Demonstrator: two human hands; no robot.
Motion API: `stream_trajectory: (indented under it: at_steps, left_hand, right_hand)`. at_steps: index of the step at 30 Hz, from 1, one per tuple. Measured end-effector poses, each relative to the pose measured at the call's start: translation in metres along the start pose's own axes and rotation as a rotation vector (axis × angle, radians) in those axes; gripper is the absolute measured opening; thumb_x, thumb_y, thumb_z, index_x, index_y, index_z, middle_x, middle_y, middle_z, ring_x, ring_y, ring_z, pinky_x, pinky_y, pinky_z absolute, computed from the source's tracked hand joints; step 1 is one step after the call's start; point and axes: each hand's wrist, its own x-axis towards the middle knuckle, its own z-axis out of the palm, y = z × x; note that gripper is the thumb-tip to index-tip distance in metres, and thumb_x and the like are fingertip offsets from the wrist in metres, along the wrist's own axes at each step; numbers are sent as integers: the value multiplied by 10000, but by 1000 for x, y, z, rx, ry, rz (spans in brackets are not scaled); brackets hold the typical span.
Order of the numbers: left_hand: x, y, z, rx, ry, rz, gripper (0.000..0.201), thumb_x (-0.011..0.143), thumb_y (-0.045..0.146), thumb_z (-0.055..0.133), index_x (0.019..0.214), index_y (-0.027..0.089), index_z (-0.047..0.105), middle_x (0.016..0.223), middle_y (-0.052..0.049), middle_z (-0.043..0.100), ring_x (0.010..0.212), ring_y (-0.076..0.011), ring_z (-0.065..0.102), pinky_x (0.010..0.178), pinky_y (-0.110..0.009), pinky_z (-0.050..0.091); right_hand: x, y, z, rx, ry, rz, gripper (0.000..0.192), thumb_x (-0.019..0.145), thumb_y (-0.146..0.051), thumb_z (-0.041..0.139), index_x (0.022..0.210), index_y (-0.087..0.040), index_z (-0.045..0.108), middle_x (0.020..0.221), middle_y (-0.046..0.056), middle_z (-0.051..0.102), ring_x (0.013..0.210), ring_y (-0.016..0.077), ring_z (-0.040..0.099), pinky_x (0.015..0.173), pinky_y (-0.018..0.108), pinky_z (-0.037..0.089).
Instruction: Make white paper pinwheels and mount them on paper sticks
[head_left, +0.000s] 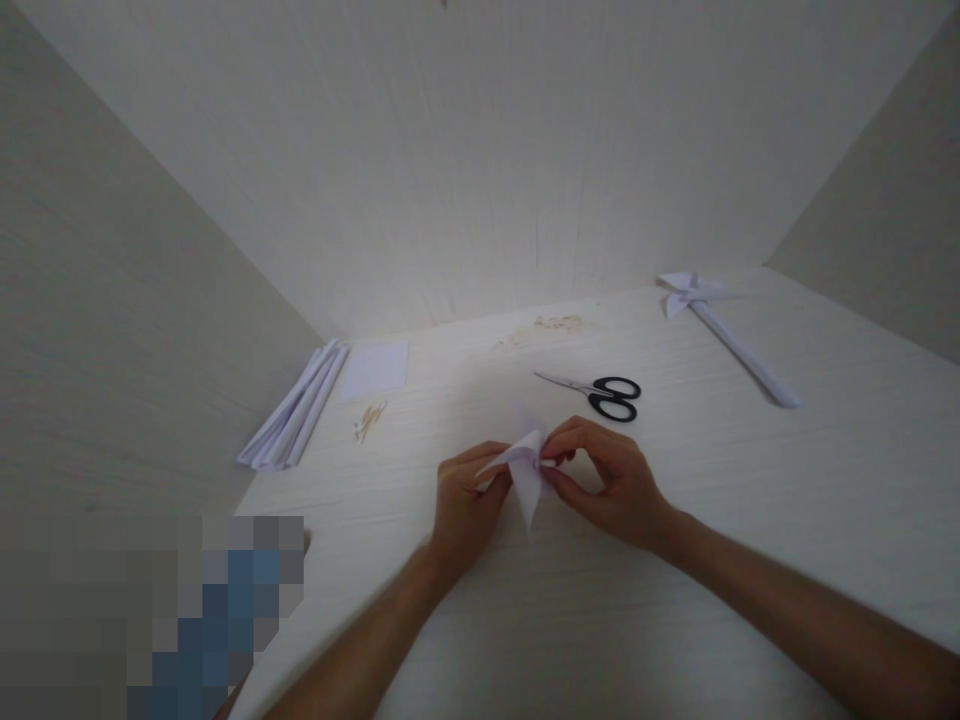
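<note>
A small folded white paper piece [525, 470], with pointed flaps like a pinwheel head, is held between both hands above the middle of the pale table [750, 520]. My left hand [465, 505] pinches its left flap. My right hand [611, 485] pinches its centre with thumb and fingertips. One pointed flap hangs down between the two hands.
Black-handled scissors [600, 393] lie just behind my right hand. A finished paper pinwheel on a paper stick [720, 325] lies far right. Rolled paper sticks [296, 410], a white paper square [375, 368] and small toothpick-like bits [369, 420] lie at far left. Walls enclose three sides.
</note>
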Motion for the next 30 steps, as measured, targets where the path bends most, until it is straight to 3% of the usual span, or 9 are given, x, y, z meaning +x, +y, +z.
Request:
stream_trajectory:
  at_steps: [30]
  left_hand:
    - [-1,2,0,-34,-69,-29,243,727,67,490,790,184,693,788,-38,678,654,-101,599,598,-173,468]
  right_hand:
    - [0,0,0,-23,-21,-4,128,700,-69,529,751,-184,549,700,18,545,627,115,507,561,244,427]
